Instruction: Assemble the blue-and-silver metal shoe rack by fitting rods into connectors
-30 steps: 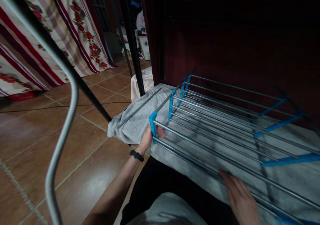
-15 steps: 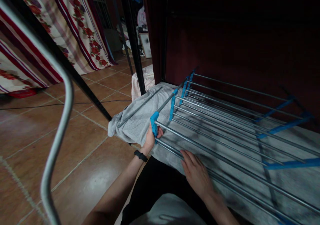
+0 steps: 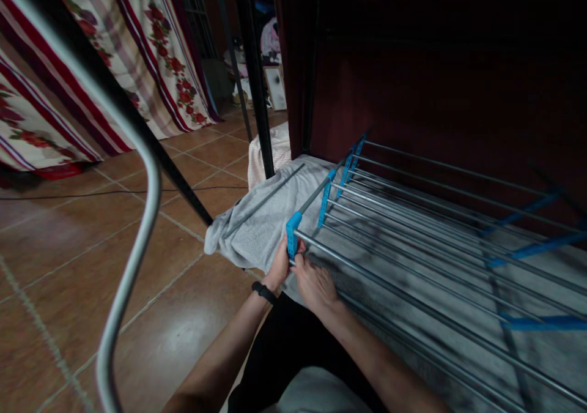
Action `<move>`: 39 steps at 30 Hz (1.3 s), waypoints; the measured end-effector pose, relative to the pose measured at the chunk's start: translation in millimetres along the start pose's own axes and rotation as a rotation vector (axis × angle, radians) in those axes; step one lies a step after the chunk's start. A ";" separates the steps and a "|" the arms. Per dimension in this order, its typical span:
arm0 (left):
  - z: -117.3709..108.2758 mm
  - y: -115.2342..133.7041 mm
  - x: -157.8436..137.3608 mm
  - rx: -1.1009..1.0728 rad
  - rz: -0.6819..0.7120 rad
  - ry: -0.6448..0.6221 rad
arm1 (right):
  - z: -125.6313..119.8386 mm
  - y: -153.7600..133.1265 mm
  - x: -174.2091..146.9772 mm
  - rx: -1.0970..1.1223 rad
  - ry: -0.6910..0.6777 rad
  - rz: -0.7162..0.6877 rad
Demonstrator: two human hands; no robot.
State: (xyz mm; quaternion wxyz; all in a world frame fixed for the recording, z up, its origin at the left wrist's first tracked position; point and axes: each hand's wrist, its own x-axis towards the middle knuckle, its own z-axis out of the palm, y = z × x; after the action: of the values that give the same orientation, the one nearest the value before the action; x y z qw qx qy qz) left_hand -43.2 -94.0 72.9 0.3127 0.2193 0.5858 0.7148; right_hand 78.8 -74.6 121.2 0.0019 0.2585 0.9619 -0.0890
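Note:
A metal drying rack (image 3: 394, 284) with blue plastic joints lies across a grey blanket (image 3: 261, 217) in front of me. My left hand (image 3: 279, 266), with a black band on its wrist, is wrapped round the blue corner bracket (image 3: 292, 232) at the rack's near left end. Right beside it, my right hand (image 3: 314, 283) has its fingers closed on the lower rod where that rod meets the bracket. The hands almost touch, and they partly hide the bracket's bottom and the rod's end.
A bent pale metal tube (image 3: 149, 199) rises close on the left. Behind it slants a black post (image 3: 183, 186). Floral striped curtains (image 3: 151, 52) hang over the tiled floor (image 3: 174, 321), which a thin cable crosses. A dark wooden panel (image 3: 413, 95) stands behind the rack.
My right hand has slid left along the lower rod to the corner bracket, and its fingers have closed there. My left hand keeps its hold on the bracket. The view has shifted slightly.

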 end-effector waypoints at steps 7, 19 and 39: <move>3.6 5.1 1.4 0.016 -0.054 -0.029 | -9.0 2.2 -0.8 0.004 -0.031 -0.042; 7.8 26.7 -6.1 0.098 -0.050 -0.056 | -26.4 6.8 -1.6 0.107 -0.114 -0.068; 10.6 35.3 -11.8 0.120 -0.042 -0.042 | -41.2 10.3 1.3 0.134 -0.179 -0.001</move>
State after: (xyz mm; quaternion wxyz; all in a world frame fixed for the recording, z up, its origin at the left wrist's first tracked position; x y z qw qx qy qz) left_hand -34.3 -99.0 110.2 0.3264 0.2402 0.6252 0.6670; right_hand 84.6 -58.1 159.9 0.0707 0.2487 0.9499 -0.1758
